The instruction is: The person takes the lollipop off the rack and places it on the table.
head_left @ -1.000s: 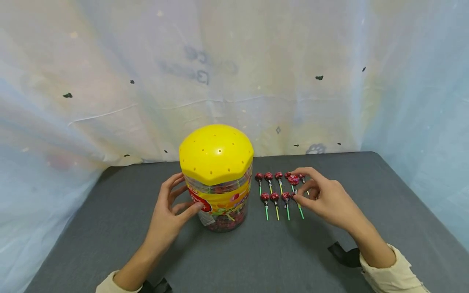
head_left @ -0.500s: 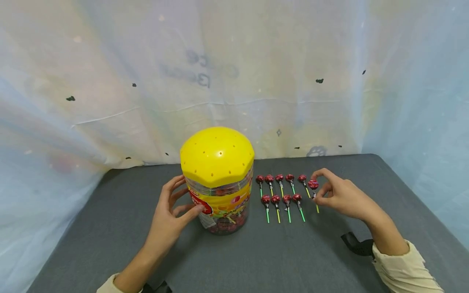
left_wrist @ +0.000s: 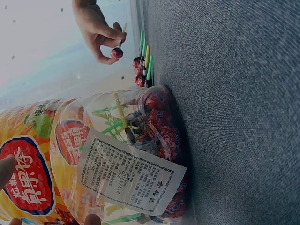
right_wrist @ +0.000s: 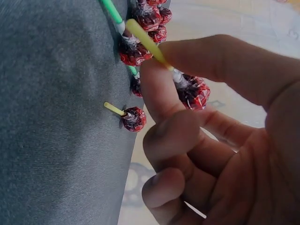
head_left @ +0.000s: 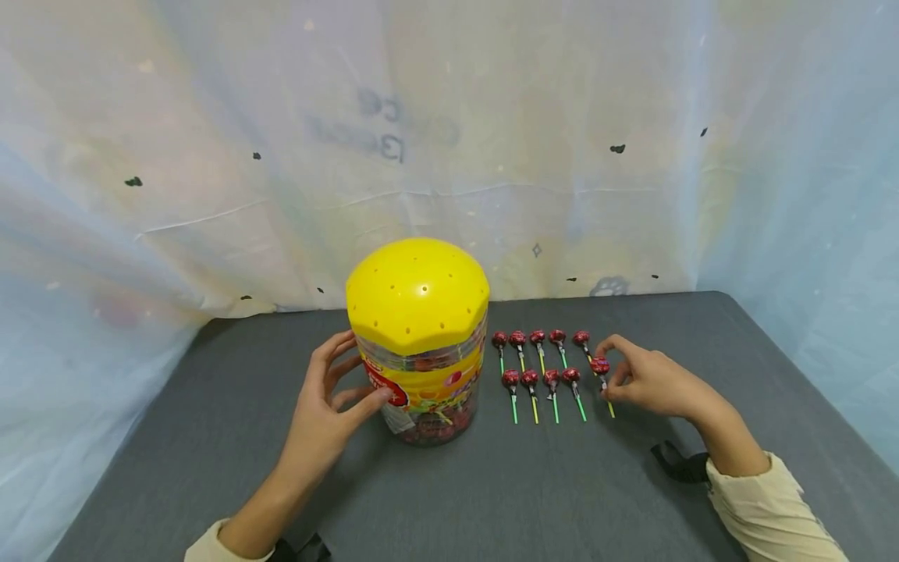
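Observation:
A large clear jar of lollipops [head_left: 430, 382] with a yellow lid [head_left: 417, 293] stands upright on the table. My left hand [head_left: 326, 406] holds its left side, the thumb on the label in front and the fingers round the back. Lollipops in red wrappers fill the jar's bottom [left_wrist: 161, 117] in the left wrist view. My right hand [head_left: 656, 382] pinches one lollipop [head_left: 600, 366] by its yellow stick between thumb and forefinger, close over the table. In the right wrist view its red head [right_wrist: 193, 93] is partly hidden behind the fingers.
Right of the jar, red lollipops lie in two rows, a back row [head_left: 537, 337] and a front row [head_left: 530, 378], with green and yellow sticks toward me. The grey table [head_left: 449, 499] ends at a pale curtain [head_left: 449, 156] behind.
My right hand has moved right from the lollipop rows, carrying the pinched lollipop past their right end, then slightly lower. The left hand and jar stay put.

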### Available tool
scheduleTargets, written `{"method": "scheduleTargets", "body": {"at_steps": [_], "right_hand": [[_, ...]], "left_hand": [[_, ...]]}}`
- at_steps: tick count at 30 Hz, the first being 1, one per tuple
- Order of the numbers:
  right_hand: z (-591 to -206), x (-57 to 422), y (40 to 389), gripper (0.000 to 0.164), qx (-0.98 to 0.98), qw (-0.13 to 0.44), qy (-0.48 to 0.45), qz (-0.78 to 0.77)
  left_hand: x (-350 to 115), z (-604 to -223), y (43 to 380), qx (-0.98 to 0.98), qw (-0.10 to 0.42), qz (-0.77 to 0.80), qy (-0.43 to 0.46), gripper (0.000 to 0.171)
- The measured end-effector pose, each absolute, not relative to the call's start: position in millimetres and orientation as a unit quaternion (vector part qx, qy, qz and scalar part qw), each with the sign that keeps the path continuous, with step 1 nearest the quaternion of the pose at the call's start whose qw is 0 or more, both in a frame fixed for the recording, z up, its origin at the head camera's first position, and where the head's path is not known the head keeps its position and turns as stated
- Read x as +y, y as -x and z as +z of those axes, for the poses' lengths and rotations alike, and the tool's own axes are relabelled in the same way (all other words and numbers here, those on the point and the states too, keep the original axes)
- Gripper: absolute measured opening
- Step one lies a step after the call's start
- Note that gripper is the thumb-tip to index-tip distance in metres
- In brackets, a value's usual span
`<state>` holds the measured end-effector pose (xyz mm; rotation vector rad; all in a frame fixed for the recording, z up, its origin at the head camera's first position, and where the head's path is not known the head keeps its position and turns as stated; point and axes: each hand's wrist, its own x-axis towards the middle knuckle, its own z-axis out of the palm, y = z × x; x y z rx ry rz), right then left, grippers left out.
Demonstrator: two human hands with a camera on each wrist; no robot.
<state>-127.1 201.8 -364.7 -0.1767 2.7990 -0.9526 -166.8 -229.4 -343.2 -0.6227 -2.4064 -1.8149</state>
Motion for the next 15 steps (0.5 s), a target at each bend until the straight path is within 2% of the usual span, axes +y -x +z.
{"method": "scheduleTargets", "body": {"at_steps": [15], "right_hand": [[-367.9, 205.1, 127.5, 0.047, 0.938, 0.113, 0.065, -0.321]], "left_hand": [[-230.0, -346.4, 168.8, -0.788, 0.036, -0.582, 0.196, 0.083]]}}
